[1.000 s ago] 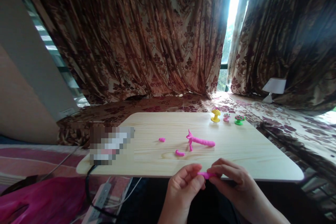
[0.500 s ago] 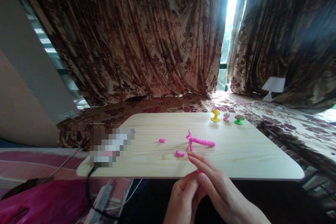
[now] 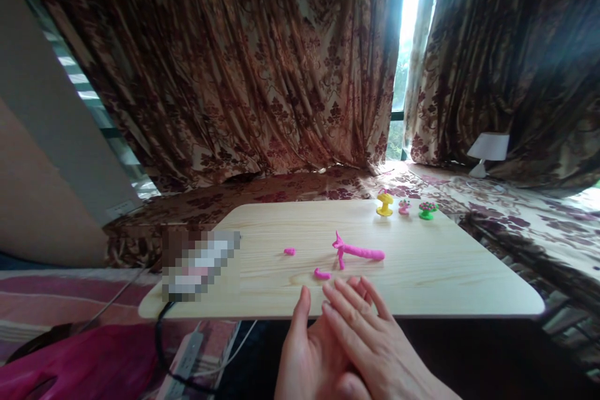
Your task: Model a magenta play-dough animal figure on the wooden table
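Observation:
My left hand [image 3: 307,347] is palm up with its thumb raised, just off the table's near edge. Across its palm lies my right hand [image 3: 363,331], palm down, fingers extended. The palms are pressed together over a small piece of pink modelling clay, which they now hide. Just beyond my fingertips, a short curved pink clay piece [image 3: 322,274] rests on the table [image 3: 262,287]. Behind it lies a long pink clay roll [image 3: 363,253] with thinner branches at its left end. Farther left is a small pink clay bit [image 3: 289,251].
A yellow mushroom-shaped figure [image 3: 385,204], a small pink figure [image 3: 404,207] and a green one with a dotted top [image 3: 427,210] stand at the table's far right. A blurred-out object [image 3: 201,265] with a black cable [image 3: 159,344] occupies the left end. A white lamp [image 3: 487,149] stands beyond.
My hands have shifted from a crossed, cupped pose to right palm over left, with the left thumb now raised. The pink clay glimpsed between them is hidden now. The table pieces stay put.

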Tool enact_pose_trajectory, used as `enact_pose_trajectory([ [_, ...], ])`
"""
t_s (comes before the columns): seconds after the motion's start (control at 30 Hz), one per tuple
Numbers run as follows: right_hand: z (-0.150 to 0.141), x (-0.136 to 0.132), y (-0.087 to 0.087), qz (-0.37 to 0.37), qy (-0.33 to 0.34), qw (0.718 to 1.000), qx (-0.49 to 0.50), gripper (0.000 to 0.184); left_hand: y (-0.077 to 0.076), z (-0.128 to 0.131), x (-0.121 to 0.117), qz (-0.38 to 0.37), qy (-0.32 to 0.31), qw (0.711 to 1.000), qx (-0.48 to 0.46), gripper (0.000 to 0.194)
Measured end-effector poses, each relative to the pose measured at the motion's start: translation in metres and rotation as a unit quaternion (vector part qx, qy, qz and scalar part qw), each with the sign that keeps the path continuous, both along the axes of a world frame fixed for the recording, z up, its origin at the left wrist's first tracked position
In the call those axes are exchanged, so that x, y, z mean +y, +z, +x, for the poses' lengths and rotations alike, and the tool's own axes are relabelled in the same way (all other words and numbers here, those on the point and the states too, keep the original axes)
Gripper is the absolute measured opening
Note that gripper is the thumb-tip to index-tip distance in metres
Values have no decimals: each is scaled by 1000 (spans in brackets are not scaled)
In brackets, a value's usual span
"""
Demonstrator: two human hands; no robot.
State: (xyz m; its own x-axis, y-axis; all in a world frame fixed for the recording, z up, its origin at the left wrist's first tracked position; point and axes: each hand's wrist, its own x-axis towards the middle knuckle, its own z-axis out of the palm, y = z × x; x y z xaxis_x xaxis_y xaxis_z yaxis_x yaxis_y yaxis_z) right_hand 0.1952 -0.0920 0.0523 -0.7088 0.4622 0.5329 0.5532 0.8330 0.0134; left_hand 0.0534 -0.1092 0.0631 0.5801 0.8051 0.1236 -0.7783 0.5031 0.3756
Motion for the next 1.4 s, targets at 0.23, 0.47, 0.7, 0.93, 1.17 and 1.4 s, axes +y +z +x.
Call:
enact_pose_trajectory([
  [0.23, 9, 2, 3, -86, -90, 988, 88, 67, -4, 13, -3, -79, 73, 990, 93, 29],
  [0.47, 30, -6, 24, -361, 23, 907, 214, 44, -20, 12, 1, -39, 91, 967, 234, 27],
  [0.7, 33, -13, 29, -417, 39, 872, 254, 41, -6, 9, -5, 11, 89, 963, 255, 24],
  [0.93, 33, -12, 27, -350, 38, 905, 240, 36, -14, 8, -1, 37, 169, 938, 301, 26],
  [1.17, 20, 0, 12, -295, -38, 897, 327, 11, -18, 5, 12, 82, 302, 844, 436, 25],
  [1.4, 11, 5, 7, -288, -65, 912, 285, 17, -10, 4, 13, 231, 310, 755, 530, 28],
])
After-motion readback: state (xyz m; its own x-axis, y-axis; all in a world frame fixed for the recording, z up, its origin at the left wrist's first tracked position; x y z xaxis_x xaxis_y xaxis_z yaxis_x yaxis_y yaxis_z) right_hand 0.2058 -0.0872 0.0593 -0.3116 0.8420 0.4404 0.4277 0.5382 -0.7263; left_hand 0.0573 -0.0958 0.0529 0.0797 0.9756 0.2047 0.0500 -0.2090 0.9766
